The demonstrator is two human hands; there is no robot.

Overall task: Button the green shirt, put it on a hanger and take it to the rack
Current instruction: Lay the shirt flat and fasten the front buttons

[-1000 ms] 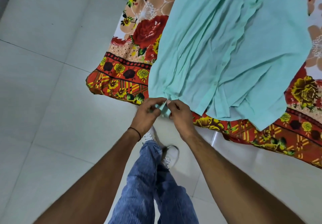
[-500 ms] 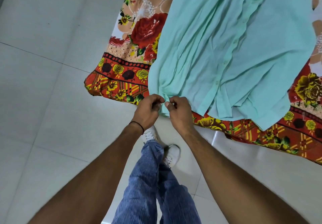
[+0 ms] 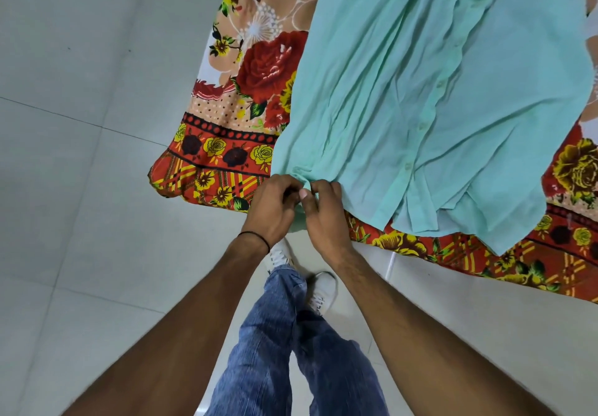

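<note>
The mint-green shirt [image 3: 420, 92] lies spread and wrinkled on a bed, its button placket running down the middle toward the near edge. Its lower left corner hangs at the bed's near edge. My left hand [image 3: 271, 208] and my right hand [image 3: 323, 211] meet there, side by side, both pinching that bunched corner of fabric between thumb and fingers. A black band sits on my left wrist. What the fingertips hold inside the fold is hidden. No hanger or rack is in view.
The bed carries a red, orange and yellow floral sheet [image 3: 226, 144] whose border drapes over the near edge. Pale floor tiles [image 3: 81, 189] fill the left and bottom. My legs in blue jeans and white shoes [image 3: 320, 292] stand close to the bed.
Both hands stay pinched on the shirt's lower corner, with only small finger movements. The view has shifted slightly, and the hem by the hands looks more gathered.
</note>
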